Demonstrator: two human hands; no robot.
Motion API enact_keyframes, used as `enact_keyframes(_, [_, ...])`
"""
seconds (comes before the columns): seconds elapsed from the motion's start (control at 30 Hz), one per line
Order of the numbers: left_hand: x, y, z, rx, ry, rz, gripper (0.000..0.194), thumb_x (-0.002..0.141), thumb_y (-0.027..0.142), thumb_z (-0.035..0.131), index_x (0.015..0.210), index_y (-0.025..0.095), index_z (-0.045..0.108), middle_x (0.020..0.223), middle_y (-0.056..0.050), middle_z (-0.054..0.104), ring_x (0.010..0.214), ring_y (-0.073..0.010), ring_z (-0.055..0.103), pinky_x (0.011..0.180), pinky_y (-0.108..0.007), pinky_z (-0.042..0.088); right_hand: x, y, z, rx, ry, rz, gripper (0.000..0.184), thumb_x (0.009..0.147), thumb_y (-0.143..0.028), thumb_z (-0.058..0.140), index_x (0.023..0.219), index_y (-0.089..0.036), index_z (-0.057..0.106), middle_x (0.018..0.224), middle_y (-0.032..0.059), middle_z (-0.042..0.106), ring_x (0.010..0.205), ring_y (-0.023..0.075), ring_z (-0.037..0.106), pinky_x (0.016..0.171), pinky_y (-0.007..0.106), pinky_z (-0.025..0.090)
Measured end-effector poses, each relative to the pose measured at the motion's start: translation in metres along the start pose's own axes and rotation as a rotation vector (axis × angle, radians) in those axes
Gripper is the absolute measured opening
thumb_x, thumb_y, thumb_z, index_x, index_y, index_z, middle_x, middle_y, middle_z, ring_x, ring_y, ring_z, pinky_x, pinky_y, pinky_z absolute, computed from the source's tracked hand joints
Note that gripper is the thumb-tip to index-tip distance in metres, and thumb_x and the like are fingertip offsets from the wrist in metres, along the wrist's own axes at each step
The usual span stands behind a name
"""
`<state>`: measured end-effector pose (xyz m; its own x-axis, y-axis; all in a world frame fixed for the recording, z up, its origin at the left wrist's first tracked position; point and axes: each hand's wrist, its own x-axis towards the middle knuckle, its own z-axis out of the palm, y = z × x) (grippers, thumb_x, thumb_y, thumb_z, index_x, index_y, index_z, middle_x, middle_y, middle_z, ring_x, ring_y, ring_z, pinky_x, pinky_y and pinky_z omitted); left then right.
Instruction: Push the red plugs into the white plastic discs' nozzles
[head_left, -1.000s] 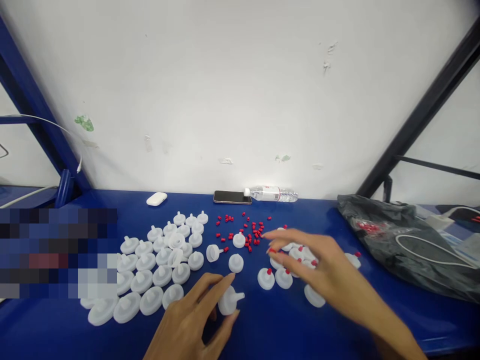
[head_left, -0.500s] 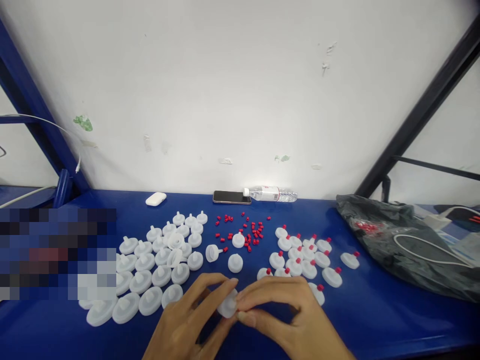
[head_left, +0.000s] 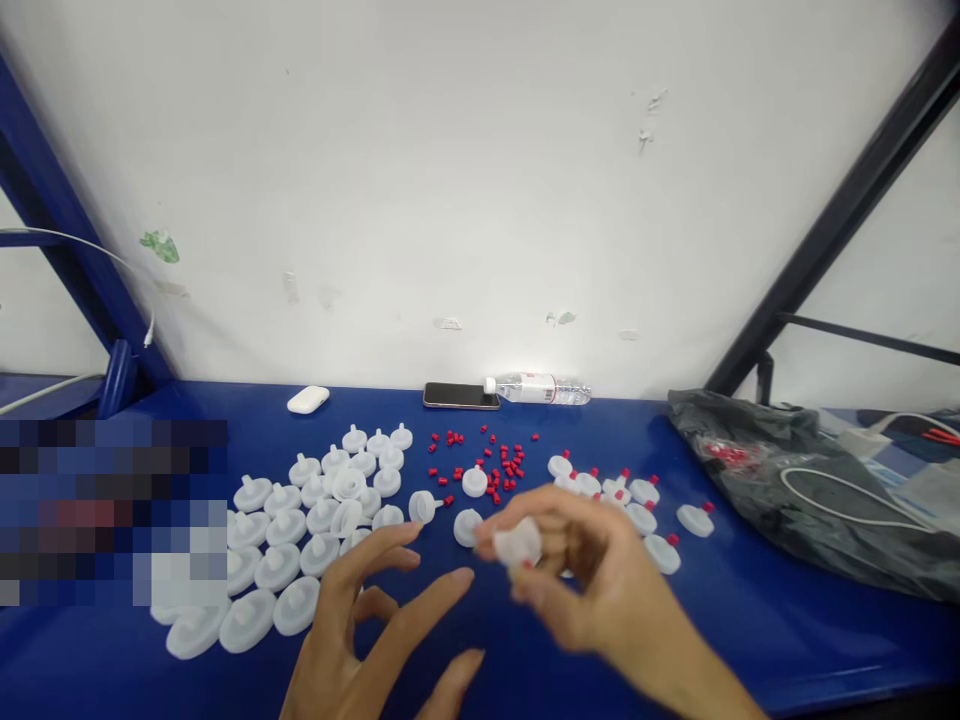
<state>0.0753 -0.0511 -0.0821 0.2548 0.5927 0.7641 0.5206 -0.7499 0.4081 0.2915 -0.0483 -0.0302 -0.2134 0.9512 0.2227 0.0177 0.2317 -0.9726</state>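
Between the thumb and fingers of my right hand (head_left: 592, 570) is a white funnel-shaped cap (head_left: 517, 545), blurred by motion, with a bit of red at its stem. My left hand (head_left: 382, 620) is open, fingers spread, holding nothing. Just beyond the hands, a white cap (head_left: 466, 527) rests on the blue table (head_left: 517, 670), and another white cap (head_left: 474, 481) stands behind it. Small red plugs (head_left: 514, 465) lie scattered farther back. To the left are rows of white caps (head_left: 277, 567) without red. On the right, several white caps (head_left: 662, 553) carry red tips, some hidden by my right hand.
Along the wall lie a white earphone case (head_left: 308, 400), a phone (head_left: 460, 396) and a water bottle (head_left: 540, 388). A dark plastic bag (head_left: 757, 490) with a white cable covers the right side. Blue metal posts (head_left: 67, 210) rise at the left.
My left hand has let go of the white cap and its fingers have spread. My right hand has lifted the cap and carried it up and to the right.
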Motion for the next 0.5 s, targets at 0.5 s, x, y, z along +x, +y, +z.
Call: enact_keyframes(0.5, [0.006,-0.009,0.004,0.012,-0.198,-0.098,0.020,0.098,0.021,0.054,0.113,0.030,0.064,0.129,-0.005,0.054,0.074,-0.0084,0.067,0.064,-0.019,0.059,0.099,0.016,-0.160,-0.817,0.189,0.103,0.038,0.094,-0.051,0.058,0.090,-0.018,0.075,0.106,0.0111,0.079,0.101,0.0299,0.073,0.092,0.040,0.055])
